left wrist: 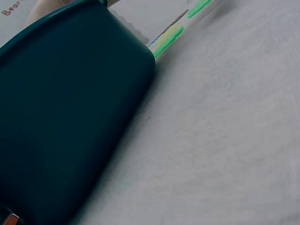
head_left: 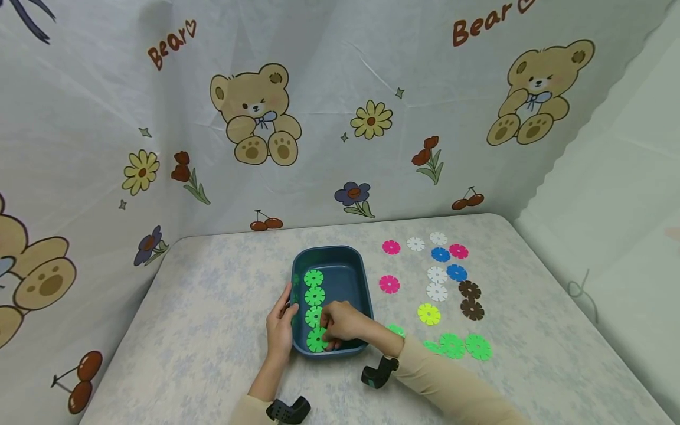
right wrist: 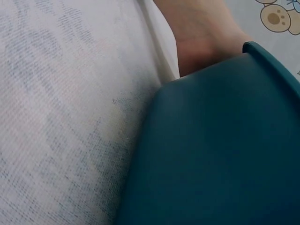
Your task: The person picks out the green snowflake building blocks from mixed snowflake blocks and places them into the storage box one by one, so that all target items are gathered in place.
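A dark blue rectangular tray (head_left: 345, 284) sits on the table with several green notched discs, like snowflake building discs, in a column along its left side. My left hand (head_left: 280, 330) holds the tray's left wall, thumb at the rim and fingers along the outside. Reaching over the tray's right wall, my right hand (head_left: 345, 323) pinches the nearest green disc (head_left: 316, 340) low in the column. The left wrist view is filled by the tray's outer wall (left wrist: 70, 108). Its outside (right wrist: 220, 140) also fills the right wrist view, hiding the right fingers.
To the tray's right lie loose discs: pink (head_left: 389, 284), white (head_left: 437, 292), blue (head_left: 457, 273), brown (head_left: 471, 309) and yellow (head_left: 428, 314). Several green discs (head_left: 452, 346) lie nearer, beside the right forearm. A bear-patterned curtain (head_left: 319, 118) hangs behind the table.
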`<control>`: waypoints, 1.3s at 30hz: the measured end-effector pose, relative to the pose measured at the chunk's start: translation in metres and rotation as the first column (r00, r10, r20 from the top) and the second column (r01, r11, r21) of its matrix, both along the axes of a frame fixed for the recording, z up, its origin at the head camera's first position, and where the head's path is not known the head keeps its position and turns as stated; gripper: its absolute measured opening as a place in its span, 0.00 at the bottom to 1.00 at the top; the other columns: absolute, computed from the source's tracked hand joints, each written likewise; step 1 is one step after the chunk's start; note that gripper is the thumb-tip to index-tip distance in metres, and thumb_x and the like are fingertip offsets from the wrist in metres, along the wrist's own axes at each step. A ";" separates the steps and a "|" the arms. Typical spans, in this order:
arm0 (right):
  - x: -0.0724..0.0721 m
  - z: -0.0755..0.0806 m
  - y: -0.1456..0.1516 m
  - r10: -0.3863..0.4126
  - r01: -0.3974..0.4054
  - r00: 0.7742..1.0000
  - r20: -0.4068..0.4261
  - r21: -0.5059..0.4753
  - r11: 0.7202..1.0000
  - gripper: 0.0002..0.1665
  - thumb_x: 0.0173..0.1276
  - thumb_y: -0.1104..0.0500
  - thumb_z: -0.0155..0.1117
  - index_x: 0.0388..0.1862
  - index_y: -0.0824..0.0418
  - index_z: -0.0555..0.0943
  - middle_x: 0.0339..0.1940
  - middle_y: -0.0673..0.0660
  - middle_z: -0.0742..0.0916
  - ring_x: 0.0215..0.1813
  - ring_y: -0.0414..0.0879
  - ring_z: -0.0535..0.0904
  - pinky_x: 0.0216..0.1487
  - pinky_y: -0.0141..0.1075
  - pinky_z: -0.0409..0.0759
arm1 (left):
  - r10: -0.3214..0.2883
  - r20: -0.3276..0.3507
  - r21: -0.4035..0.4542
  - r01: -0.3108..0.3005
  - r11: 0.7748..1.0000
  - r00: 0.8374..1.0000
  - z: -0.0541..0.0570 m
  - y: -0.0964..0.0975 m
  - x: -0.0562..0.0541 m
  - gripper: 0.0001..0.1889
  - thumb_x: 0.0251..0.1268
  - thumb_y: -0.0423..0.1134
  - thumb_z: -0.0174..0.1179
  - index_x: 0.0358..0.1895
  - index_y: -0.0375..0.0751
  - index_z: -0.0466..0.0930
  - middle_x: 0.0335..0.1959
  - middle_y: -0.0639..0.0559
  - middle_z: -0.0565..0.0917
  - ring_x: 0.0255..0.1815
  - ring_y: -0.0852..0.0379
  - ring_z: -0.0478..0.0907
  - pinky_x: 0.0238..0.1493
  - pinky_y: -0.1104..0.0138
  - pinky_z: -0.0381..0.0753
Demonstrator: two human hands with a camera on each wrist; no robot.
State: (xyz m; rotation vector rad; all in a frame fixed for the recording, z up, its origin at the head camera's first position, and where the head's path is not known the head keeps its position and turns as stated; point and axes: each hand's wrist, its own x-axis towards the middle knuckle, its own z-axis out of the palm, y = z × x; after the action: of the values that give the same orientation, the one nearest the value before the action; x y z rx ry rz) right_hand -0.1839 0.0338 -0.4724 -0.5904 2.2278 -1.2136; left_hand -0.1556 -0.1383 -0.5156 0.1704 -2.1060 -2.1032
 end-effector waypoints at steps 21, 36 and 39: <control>-0.007 0.045 0.050 -0.066 0.057 0.994 -0.089 -0.096 0.994 0.08 0.65 0.67 0.65 0.40 0.72 0.80 0.26 0.56 0.85 0.28 0.49 0.87 0.28 0.38 0.83 | 0.027 0.017 -0.034 -0.026 0.999 0.999 0.001 0.002 0.000 0.26 0.75 0.35 0.49 0.74 0.50 0.64 0.75 0.52 0.64 0.66 0.50 0.67 0.55 0.78 0.67; 0.000 0.025 0.137 -0.156 0.177 0.978 -0.141 0.145 0.973 0.15 0.53 0.64 0.76 0.38 0.69 0.83 0.29 0.53 0.84 0.31 0.43 0.77 0.34 0.36 0.76 | 0.025 0.007 -0.026 -0.025 0.999 1.000 0.000 0.000 0.000 0.26 0.75 0.34 0.49 0.74 0.50 0.64 0.76 0.53 0.63 0.69 0.47 0.65 0.55 0.80 0.66; 0.003 0.015 0.142 -0.157 0.182 0.977 -0.147 0.175 0.967 0.15 0.50 0.63 0.78 0.36 0.66 0.83 0.27 0.52 0.83 0.32 0.44 0.76 0.35 0.37 0.75 | 0.019 0.006 -0.027 -0.018 0.999 1.000 0.000 0.001 0.000 0.26 0.75 0.34 0.48 0.74 0.50 0.63 0.76 0.53 0.63 0.68 0.48 0.65 0.55 0.80 0.66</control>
State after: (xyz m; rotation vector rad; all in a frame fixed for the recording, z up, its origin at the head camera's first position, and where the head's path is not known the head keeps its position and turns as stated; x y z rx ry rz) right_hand -0.1810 0.1757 -0.4574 -0.4221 2.5145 -1.0542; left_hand -0.1552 -0.1375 -0.5156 0.1924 -2.1267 -2.0654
